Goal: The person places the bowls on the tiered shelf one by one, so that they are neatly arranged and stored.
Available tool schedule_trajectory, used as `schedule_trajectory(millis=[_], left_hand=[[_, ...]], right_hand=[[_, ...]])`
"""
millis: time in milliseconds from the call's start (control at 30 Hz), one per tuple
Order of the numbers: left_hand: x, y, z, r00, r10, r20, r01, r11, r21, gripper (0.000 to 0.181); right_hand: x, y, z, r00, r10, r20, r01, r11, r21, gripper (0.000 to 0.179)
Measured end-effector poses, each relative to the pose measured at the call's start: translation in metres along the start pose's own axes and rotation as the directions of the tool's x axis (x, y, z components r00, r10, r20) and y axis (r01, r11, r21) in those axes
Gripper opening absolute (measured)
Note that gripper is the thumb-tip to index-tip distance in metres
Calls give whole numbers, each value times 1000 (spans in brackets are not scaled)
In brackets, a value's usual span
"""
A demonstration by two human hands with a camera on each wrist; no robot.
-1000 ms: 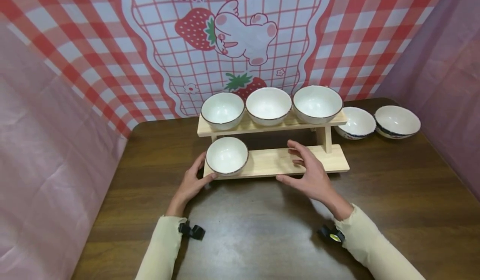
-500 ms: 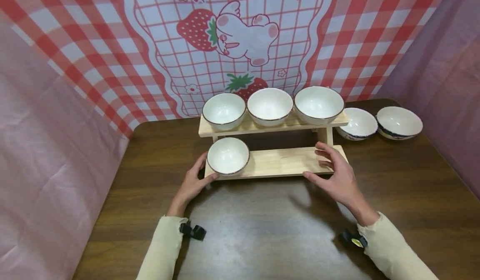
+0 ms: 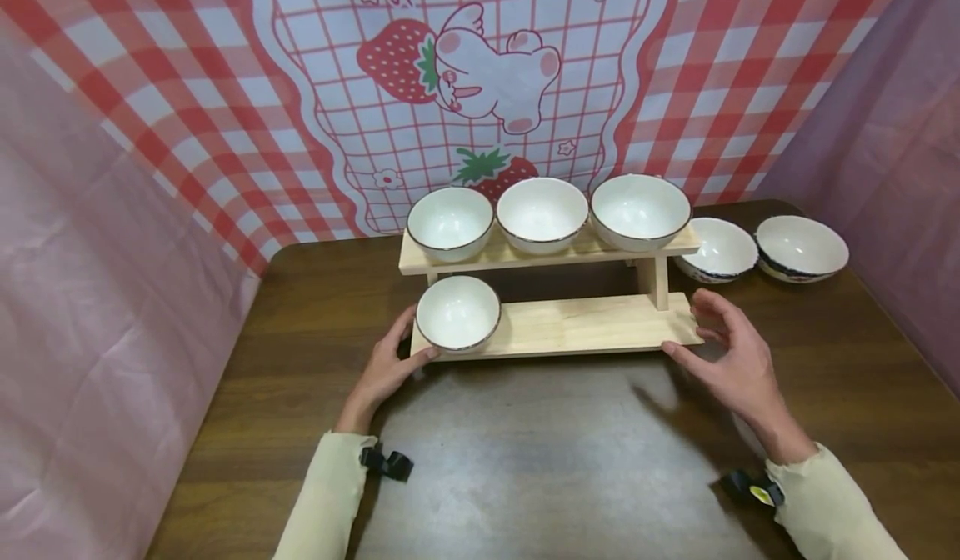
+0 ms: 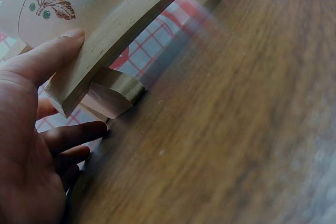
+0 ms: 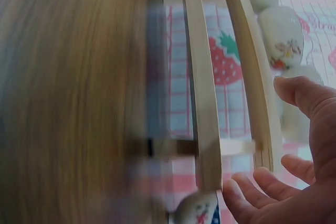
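Note:
A two-tier wooden stand [image 3: 577, 327] carries a white dark-rimmed bowl [image 3: 457, 314] at the left of its lower board. My left hand [image 3: 384, 368] holds that board's left end beside the bowl. In the left wrist view, the thumb lies on the board against the bowl's fruit-patterned side; the other fingers reach around and below the end, partly hidden. At the board's right end is my right hand [image 3: 738, 368], thumb near the front corner and fingers spread. The right wrist view shows its fingertips [image 5: 231, 187] right at the board end, gripping nothing.
On the upper board stand three more white bowls: left [image 3: 450, 225], middle [image 3: 542, 214] and right [image 3: 641, 212]. Two patterned bowls, one nearer [image 3: 718, 247] and one farther right [image 3: 802, 246], sit on the brown table [image 3: 510, 460]. A checked strawberry cloth [image 3: 487, 60] hangs behind.
My right hand has moved rightward along the lower board, from its middle to its right end. My left hand stays at the left end, and the bowls keep their places.

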State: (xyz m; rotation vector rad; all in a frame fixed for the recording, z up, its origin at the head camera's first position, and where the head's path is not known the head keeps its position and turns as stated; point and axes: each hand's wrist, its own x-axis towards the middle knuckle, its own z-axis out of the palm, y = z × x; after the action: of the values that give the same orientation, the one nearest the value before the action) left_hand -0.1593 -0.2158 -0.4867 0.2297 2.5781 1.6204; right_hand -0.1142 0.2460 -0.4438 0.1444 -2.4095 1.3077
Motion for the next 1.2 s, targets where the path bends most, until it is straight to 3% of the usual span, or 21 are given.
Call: schedule_trajectory(millis=[200, 500, 700, 933, 1200], left_hand=[[0, 5, -1, 1000, -10, 12, 10, 1000, 1, 79], [0, -3, -1, 1000, 28, -3, -28, 1000, -1, 78], [0, -4, -1, 999, 35, -3, -35, 999, 10, 78], [0, -3, -1, 999, 36, -10, -36, 999, 1, 77], [1, -2, 0, 1000, 16, -2, -16, 1000, 12, 78]], right_hand=[[3, 9, -19, 998, 40, -54, -43, 998, -49, 78], [8, 25, -38, 979, 149, -136, -159, 985, -67, 75], [15, 33, -51, 953, 236, -192, -253, 965, -74, 73], [24, 44, -69, 904, 336, -266, -375, 920, -112, 73], [31, 56, -84, 867, 391, -309, -447, 883, -139, 75]])
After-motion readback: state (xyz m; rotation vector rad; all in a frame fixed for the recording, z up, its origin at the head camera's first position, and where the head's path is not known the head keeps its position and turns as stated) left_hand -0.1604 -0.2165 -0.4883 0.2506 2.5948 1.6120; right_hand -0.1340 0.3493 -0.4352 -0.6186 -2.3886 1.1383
